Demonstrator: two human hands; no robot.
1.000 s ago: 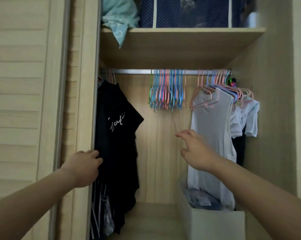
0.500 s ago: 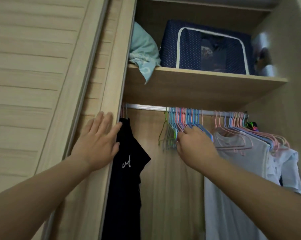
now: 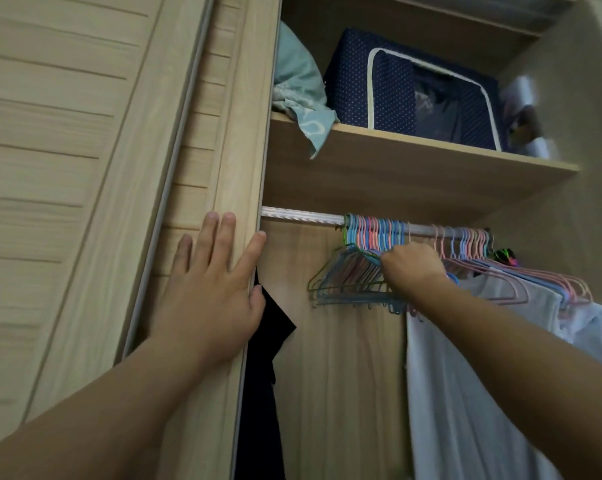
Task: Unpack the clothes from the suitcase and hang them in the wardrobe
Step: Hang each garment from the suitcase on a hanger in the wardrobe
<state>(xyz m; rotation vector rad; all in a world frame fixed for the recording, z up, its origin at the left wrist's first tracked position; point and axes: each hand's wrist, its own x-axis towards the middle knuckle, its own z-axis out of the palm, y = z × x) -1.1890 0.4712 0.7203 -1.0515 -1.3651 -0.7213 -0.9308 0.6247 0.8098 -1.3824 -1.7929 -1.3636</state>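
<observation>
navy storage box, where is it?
Head view, upper right: the navy storage box sits on the top shelf, right of the teal cloth, above the rail.

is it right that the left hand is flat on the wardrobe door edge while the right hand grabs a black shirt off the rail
Not quite. In the head view the right hand grips the bunch of empty hangers on the rail, not a black shirt. The left hand is indeed flat on the wardrobe door edge.

The wooden shelf [image 3: 413, 168] bears teal cloth [image 3: 297, 98], a navy storage box [image 3: 410, 88] and perhaps a plastic-wrapped item [image 3: 524, 112].
</observation>
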